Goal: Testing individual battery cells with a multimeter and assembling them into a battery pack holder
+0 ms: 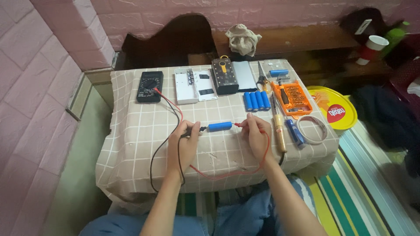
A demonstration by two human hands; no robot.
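A blue cylindrical battery cell (220, 126) lies on its side on the checked tablecloth (140, 126). My left hand (186, 142) pinches the black probe (197, 129), its tip touching the cell's left end. At the cell's right end my right hand (256, 133) holds the red probe (239, 125) against it. Both leads run back to a black multimeter (150, 86) at the table's far left.
Behind the cell lie a white open case (192, 85), a black power bank (224, 76), several blue cells (257, 100), scissors (262, 78), an orange screwdriver-bit set (292, 98), a soldering iron (278, 129) and a solder coil (311, 130). A yellow round tin (334, 109) sits right.
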